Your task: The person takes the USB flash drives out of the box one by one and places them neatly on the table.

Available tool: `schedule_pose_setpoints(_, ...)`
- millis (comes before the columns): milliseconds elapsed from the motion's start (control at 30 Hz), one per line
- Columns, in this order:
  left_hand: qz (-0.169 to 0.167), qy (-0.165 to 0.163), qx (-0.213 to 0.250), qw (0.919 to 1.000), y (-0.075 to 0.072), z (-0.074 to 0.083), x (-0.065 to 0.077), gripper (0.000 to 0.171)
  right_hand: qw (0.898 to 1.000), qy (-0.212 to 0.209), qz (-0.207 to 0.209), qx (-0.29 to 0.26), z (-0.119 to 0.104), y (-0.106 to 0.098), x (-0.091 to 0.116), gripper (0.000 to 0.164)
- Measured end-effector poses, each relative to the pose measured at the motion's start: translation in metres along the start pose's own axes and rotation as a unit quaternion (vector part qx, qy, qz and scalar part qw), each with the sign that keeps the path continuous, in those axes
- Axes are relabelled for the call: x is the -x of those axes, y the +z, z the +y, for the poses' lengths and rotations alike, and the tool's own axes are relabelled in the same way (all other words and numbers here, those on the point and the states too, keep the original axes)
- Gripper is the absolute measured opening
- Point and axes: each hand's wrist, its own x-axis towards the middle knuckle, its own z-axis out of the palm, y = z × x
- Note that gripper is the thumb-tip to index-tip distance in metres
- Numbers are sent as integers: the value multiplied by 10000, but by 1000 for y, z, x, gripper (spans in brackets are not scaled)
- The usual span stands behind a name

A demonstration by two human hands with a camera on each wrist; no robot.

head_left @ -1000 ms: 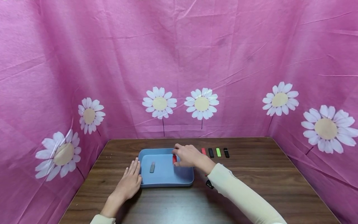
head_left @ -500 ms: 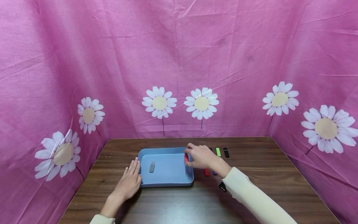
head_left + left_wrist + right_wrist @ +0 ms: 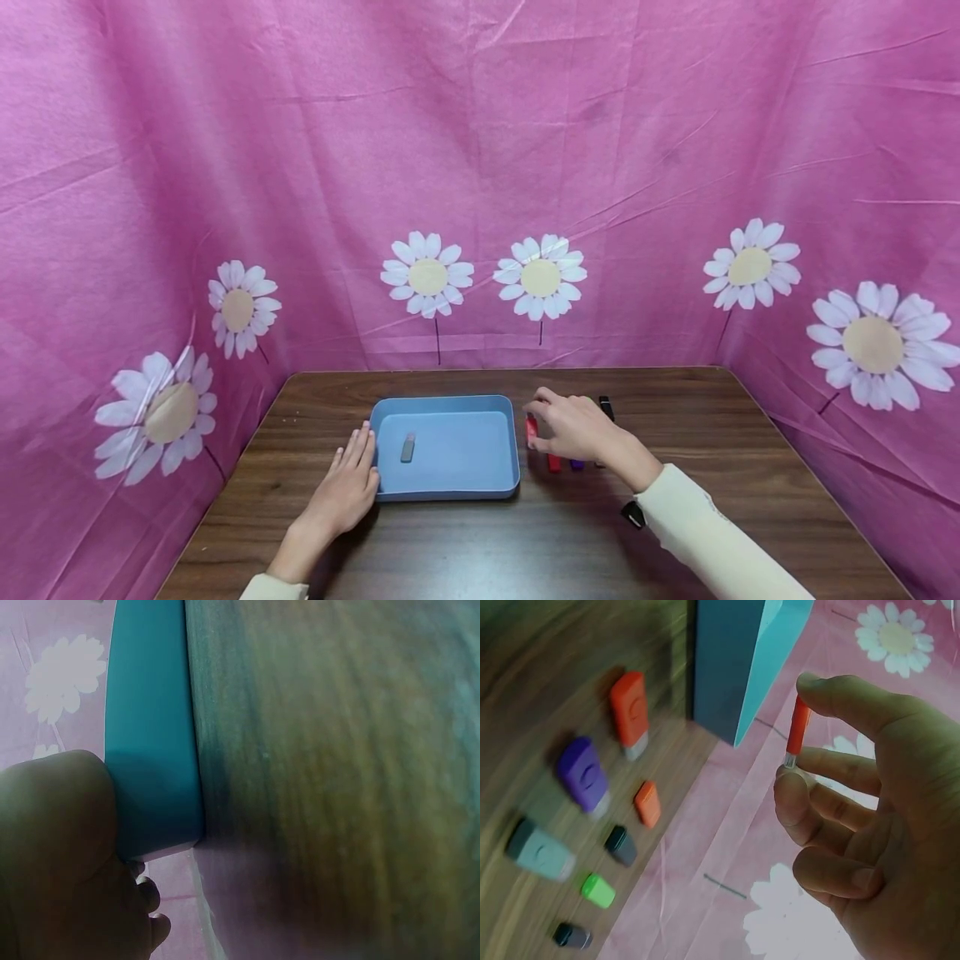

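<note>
In the head view my right hand [image 3: 577,427] is just past the right rim of the blue tray [image 3: 450,487], above the table. It pinches a red USB stick [image 3: 798,729] by its two ends, between thumb and fingertips, as the right wrist view shows. Straight fingers of my left hand [image 3: 347,492] rest against the tray's left wall. One grey USB stick [image 3: 407,447] lies inside the tray, left of its middle. Below the right hand on the table are another red USB stick [image 3: 553,462] and a purple USB stick [image 3: 577,465], partly hidden.
Several more sticks lie right of the tray: a grey-black one [image 3: 540,849], and smaller-looking orange [image 3: 648,804], black [image 3: 620,846], green [image 3: 598,889] and dark [image 3: 573,935] ones in a row behind. A pink flowered cloth [image 3: 637,167] surrounds the wooden table [image 3: 420,550].
My right hand has moved right with the red USB stick, from over the tray to beyond its right rim. The left hand and the grey stick have stayed put.
</note>
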Motion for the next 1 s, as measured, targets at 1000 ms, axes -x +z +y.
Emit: schedule_pose_setpoints(1000, -382, -145, -134, 9991, -4, -1, -3, 63, 9923, 1175, 76, -393, 63, -9, 82, 51)
